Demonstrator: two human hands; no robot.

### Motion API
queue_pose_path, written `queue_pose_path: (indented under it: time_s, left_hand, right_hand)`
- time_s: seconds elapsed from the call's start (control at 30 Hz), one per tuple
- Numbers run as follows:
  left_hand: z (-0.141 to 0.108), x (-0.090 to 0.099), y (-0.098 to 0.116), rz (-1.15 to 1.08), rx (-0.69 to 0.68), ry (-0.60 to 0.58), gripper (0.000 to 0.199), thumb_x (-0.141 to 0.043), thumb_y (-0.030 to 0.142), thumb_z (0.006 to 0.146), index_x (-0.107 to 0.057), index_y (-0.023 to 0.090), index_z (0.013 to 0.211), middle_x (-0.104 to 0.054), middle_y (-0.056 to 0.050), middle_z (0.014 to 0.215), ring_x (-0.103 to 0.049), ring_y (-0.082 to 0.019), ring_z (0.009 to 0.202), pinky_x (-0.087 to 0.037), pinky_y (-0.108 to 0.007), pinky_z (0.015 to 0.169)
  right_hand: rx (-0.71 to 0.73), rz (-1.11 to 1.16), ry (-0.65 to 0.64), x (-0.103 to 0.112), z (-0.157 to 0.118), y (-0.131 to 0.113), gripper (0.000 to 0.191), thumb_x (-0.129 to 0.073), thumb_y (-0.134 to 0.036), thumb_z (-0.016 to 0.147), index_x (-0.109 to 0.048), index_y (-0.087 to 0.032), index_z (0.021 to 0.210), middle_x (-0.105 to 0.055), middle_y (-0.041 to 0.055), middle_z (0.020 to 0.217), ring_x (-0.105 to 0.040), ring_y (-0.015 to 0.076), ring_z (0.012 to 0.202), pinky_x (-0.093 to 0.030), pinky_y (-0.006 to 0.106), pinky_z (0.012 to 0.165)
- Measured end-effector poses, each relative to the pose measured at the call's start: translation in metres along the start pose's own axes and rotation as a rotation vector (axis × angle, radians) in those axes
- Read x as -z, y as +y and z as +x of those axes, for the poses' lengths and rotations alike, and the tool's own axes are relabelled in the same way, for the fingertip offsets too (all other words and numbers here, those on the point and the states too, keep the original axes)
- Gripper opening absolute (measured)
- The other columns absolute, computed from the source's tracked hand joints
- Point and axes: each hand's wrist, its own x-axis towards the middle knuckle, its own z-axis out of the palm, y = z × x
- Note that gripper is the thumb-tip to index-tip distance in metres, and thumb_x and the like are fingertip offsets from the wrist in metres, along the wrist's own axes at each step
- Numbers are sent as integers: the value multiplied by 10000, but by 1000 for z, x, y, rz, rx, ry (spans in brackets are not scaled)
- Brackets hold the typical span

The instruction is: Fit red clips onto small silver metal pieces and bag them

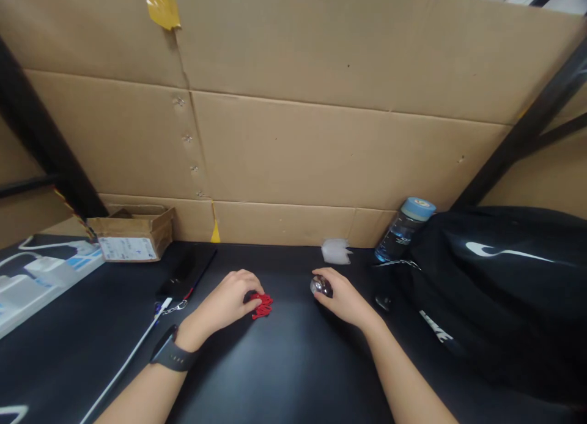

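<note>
My left hand (235, 298), with a dark watch on its wrist, is closed at the edge of a small tangled bundle of red cord (262, 306). Thumb and fingers touch the cord, which rests on the black tabletop (288, 363). To the right, my right hand (345, 294) is curled round a small, shiny, dark-brown rounded object (322, 286) with a clear, glassy-looking side. The palm hides part of this object, so its kind is not plain. A gap of bare tabletop separates the two hands.
Behind stands a cardboard wall (293, 155). At left are a power strip (55, 283), an open cardboard box (131, 234), a black phone-like slab (186, 271) and a white cable (128, 357). At right are a crumpled white wrapper (336, 251), a water bottle (403, 228) and a black bag (499, 295).
</note>
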Motion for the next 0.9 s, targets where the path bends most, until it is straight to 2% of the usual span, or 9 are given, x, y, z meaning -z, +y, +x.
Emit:
queue_pose_path:
  time_s: [0.13,0.33,0.6,0.77,0.9]
  left_hand:
    - [1,-2,1,14,-9,31,147,-605,307,928,-737,250,898,-725,-24,945,-626,-205,937,-442,-337,893]
    - [1,-3,-1,30,0,88,105,-633,294,919,-725,251,890,-728,-20,963,-631,-204,950,-453,-337,892]
    - [2,2,7,-32,6,198,180,-511,303,992,-682,251,1004,-726,-23,1005,-644,-195,983,-467,-342,905]
    - [4,1,15,-95,-22,270,233,-467,258,1011,-686,256,1093,-718,-35,1047,-660,-183,984,-488,-317,887]
    - [4,2,23,-108,-15,344,214,-496,244,1000,-695,248,1078,-714,-35,1041,-669,-177,966,-502,-299,860]
  right_hand:
    - [8,-9,9,1,0,3,416,-628,-220,833,-615,-245,1248,-642,79,1231,-616,245,1133,-470,385,1003]
    - [19,-5,22,1,0,4,409,-642,-195,831,-621,-267,1233,-651,61,1212,-620,238,1121,-476,386,988]
    - [-5,59,115,-1,2,6,458,-688,-202,806,-609,-287,1249,-670,43,1202,-634,219,1078,-502,387,943]
    - [76,143,227,-3,3,-17,415,-695,-219,827,-620,-291,1228,-667,43,1223,-633,216,1088,-495,386,960]
    - [135,307,279,-10,2,-43,413,-694,-224,843,-612,-274,1245,-647,67,1246,-633,221,1101,-519,360,919]
